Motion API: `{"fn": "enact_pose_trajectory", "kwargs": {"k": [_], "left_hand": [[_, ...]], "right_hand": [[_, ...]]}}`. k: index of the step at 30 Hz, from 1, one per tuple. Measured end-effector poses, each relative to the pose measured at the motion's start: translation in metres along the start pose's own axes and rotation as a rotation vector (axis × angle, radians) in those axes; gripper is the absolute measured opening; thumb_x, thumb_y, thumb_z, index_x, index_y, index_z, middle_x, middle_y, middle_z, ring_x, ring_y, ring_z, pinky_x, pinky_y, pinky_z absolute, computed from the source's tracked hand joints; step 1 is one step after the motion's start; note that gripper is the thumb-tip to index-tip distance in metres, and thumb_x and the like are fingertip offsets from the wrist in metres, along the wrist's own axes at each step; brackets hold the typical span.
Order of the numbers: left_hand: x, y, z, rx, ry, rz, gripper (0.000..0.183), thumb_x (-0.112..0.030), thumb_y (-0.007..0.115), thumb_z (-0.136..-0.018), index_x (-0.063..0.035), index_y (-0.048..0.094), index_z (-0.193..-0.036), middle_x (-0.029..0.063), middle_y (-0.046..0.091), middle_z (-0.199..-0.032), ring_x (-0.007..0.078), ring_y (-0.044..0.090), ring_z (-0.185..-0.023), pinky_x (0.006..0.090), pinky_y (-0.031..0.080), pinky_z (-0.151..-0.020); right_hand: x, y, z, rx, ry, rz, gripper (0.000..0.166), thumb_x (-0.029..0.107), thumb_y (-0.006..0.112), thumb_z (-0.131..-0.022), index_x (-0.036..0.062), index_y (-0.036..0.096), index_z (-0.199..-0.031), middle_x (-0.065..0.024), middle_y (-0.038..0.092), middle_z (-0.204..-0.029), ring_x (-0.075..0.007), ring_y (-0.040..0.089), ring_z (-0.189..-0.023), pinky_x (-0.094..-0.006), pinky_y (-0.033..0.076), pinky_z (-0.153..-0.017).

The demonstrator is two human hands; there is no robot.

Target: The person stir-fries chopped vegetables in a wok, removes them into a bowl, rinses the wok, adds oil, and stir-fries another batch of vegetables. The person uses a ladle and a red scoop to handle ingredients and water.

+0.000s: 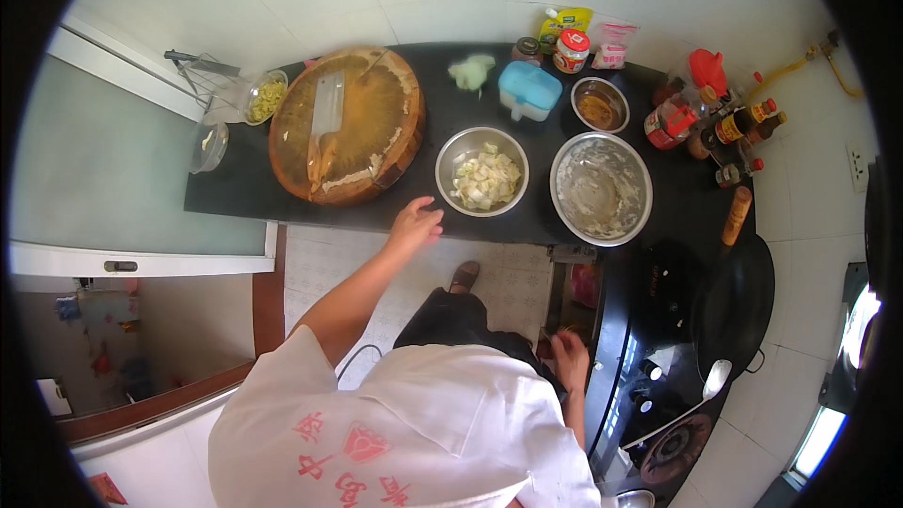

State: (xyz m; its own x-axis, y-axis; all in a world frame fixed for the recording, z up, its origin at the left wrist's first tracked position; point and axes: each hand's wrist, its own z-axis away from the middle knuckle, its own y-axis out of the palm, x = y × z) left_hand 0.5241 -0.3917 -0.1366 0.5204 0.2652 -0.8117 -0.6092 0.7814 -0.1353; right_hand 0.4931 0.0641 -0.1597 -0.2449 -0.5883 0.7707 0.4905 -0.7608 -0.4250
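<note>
My left hand (pixel 419 222) is at the counter's front edge, fingers apart and holding nothing. Just right of it stands a steel bowl (pixel 443 190) with chopped pale cabbage (pixel 487 176) inside. To its left, a cleaver (pixel 329 106) with a wooden handle lies flat on a thick round wooden chopping block (pixel 381 134). Low on the right, my right hand (pixel 570 361) is beside an opened drawer or cabinet (pixel 575 296) under the counter. Its fingers are bent, and whether they grip something thin is unclear.
A flour-smeared steel bowl (pixel 600 187), a small bowl with brown residue (pixel 598 104) and a blue-lidded seasoning box (pixel 529 90) stand on the black counter. Sauce bottles (pixel 741 123) crowd the right corner. A wok (pixel 737 296) sits on the gas stove, near a long-handled spatula (pixel 677 413).
</note>
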Motion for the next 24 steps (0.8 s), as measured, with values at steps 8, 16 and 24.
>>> {"fn": "enact_pose_trajectory", "kwargs": {"k": [8, 16, 24], "left_hand": [[-0.025, -0.005, -0.07, 0.155, 0.041, 0.012, 0.048, -0.009, 0.068, -0.093, 0.0034, 0.044, -0.133, 0.0137, 0.063, -0.101, 0.0202, 0.071, -0.087, 0.0343, 0.063, -0.071], [-0.019, -0.003, -0.076, 0.159, 0.031, 0.05, 0.019, -0.005, 0.068, -0.088, -0.0017, 0.05, -0.09, 0.0084, 0.059, -0.084, 0.0169, 0.067, -0.073, 0.0345, 0.065, -0.063], [-0.002, -0.031, 0.041, 0.027, 0.077, 0.447, 0.017, -0.004, 0.066, -0.089, -0.0009, 0.058, -0.104, 0.0085, 0.061, -0.091, 0.0185, 0.068, -0.071, 0.0397, 0.065, -0.068]], "right_hand": [[0.153, 0.127, -0.172, 0.129, -0.089, -0.189, 0.044, 0.037, 0.065, -0.099, -0.0012, 0.063, -0.121, -0.0081, 0.067, -0.086, -0.0138, 0.066, -0.074, -0.0284, 0.052, -0.062], [0.204, 0.158, -0.196, 0.079, -0.058, -0.229, 0.025, 0.023, 0.061, -0.096, -0.002, 0.058, -0.098, -0.0109, 0.065, -0.078, -0.0171, 0.063, -0.059, -0.0305, 0.05, -0.052], [0.246, 0.135, -0.13, 0.126, -0.333, 0.039, 0.025, 0.021, 0.061, -0.093, -0.0039, 0.058, -0.09, -0.0141, 0.062, -0.073, -0.0205, 0.06, -0.064, -0.0368, 0.051, -0.063]]}}
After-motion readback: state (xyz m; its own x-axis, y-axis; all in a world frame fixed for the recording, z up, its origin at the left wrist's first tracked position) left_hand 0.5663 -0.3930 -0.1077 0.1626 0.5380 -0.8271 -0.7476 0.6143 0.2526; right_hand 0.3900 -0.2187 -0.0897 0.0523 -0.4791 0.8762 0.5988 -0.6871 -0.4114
